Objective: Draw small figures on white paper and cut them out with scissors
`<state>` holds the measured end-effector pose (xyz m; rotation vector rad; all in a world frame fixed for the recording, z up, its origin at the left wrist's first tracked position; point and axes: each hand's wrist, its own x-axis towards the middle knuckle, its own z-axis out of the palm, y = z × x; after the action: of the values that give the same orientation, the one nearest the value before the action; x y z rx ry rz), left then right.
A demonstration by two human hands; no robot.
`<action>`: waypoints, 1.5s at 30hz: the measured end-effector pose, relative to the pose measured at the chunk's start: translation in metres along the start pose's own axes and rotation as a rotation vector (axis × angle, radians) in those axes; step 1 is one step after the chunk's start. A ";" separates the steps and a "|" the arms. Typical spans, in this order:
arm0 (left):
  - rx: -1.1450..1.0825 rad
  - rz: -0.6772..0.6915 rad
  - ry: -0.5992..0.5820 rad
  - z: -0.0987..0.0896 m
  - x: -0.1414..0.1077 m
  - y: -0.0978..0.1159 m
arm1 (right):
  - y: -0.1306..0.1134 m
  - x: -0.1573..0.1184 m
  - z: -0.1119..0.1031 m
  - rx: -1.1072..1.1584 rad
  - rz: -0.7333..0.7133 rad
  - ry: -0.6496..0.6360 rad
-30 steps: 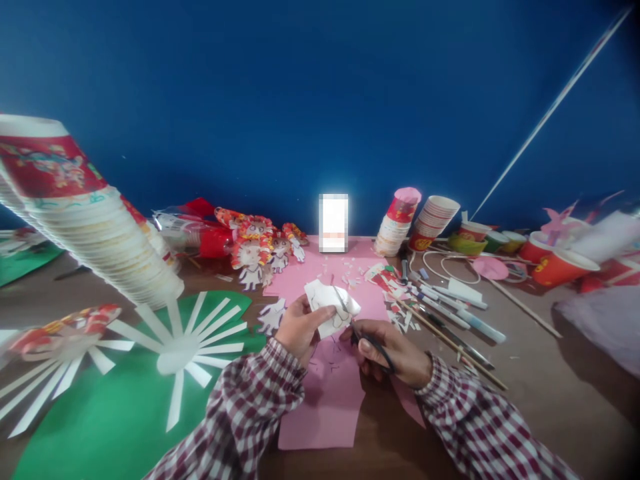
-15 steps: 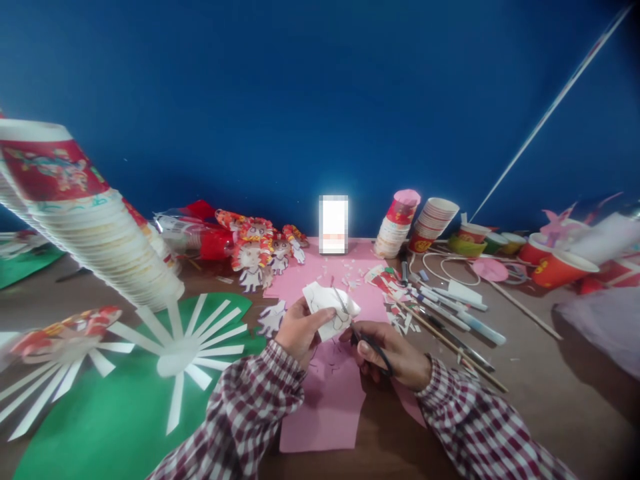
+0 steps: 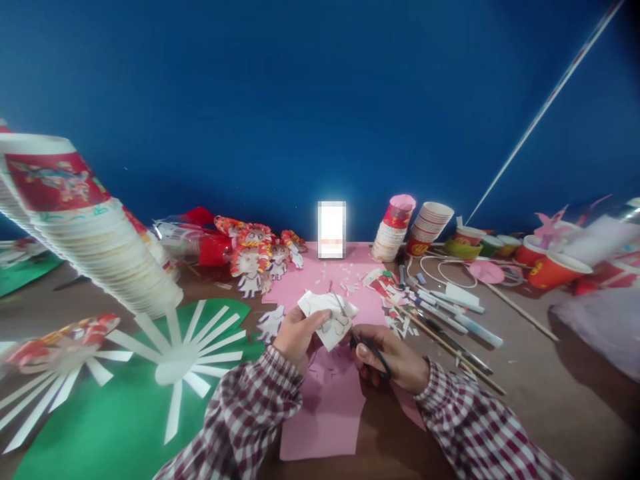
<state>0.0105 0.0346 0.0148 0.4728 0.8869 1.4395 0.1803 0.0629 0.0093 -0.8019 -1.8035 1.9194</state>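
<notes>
My left hand point(image 3: 300, 333) pinches a small piece of white paper point(image 3: 333, 327) with dark drawn lines, thumb on top. In my right hand point(image 3: 395, 363) is a pair of black-handled scissors point(image 3: 380, 359), its blades pointing up and left at the paper. The blades cross the paper's right part. Under both hands lies a pink sheet point(image 3: 320, 420) with a few drawn marks. Left of my left hand, a white cut-out figure point(image 3: 271, 325) lies on the table.
Leaning paper-cup stacks point(image 3: 95, 227) stand at left, beside green paper point(image 3: 100, 427) bearing a white strip-cut cup point(image 3: 175, 363). Finished-looking paper figures point(image 3: 253, 260) lie farther back. Markers point(image 3: 465, 327), a wooden stick point(image 3: 450, 347) and paper scraps point(image 3: 350, 277) are at right and behind; a blurred bright rectangle point(image 3: 332, 230) stands at the wall.
The white paper has turned and tilted in my left hand, its lower corner now pointing down. The scissors stay at its right side. The view has shifted slightly.
</notes>
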 end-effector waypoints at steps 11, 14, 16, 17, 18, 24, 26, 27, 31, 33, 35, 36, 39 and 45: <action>0.035 -0.007 -0.011 -0.001 0.000 0.001 | -0.001 0.000 0.002 0.000 -0.023 0.018; -0.001 0.002 -0.025 0.000 0.000 -0.001 | -0.002 0.000 0.002 -0.005 -0.030 0.015; -0.019 0.002 -0.028 0.000 -0.001 -0.002 | -0.004 0.000 0.003 -0.008 -0.037 0.010; -0.023 0.001 -0.028 0.000 0.000 -0.003 | -0.004 0.000 0.003 -0.010 -0.041 0.006; -0.024 0.001 -0.027 0.000 0.000 -0.004 | -0.005 0.000 0.003 -0.013 -0.046 0.004; -0.021 0.012 -0.010 0.000 0.001 -0.007 | -0.003 0.001 0.003 -0.014 -0.055 -0.013; -0.025 0.011 0.006 0.000 0.001 -0.008 | 0.000 0.001 0.002 -0.014 -0.050 -0.011; -0.027 0.014 0.019 0.001 0.000 -0.008 | 0.001 0.001 0.002 -0.014 -0.049 -0.008; -0.011 0.009 0.075 0.004 -0.001 -0.009 | 0.004 0.002 0.003 -0.014 -0.052 0.007; -0.004 0.000 0.084 0.006 -0.002 -0.009 | 0.005 0.002 0.003 -0.006 -0.053 0.017; 0.002 0.000 0.095 0.009 -0.004 -0.008 | 0.005 0.003 0.004 0.001 -0.056 0.025; 0.004 0.004 0.106 0.010 -0.004 -0.008 | 0.006 0.003 0.004 0.004 -0.062 0.029; 0.013 0.005 0.129 0.010 -0.005 -0.009 | 0.006 0.003 0.006 0.007 -0.079 0.039; 0.075 -0.054 0.148 0.008 -0.005 -0.012 | 0.005 0.003 0.007 0.021 -0.109 0.056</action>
<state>0.0247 0.0302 0.0114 0.3992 1.0673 1.4090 0.1742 0.0587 0.0037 -0.7276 -1.7536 1.8262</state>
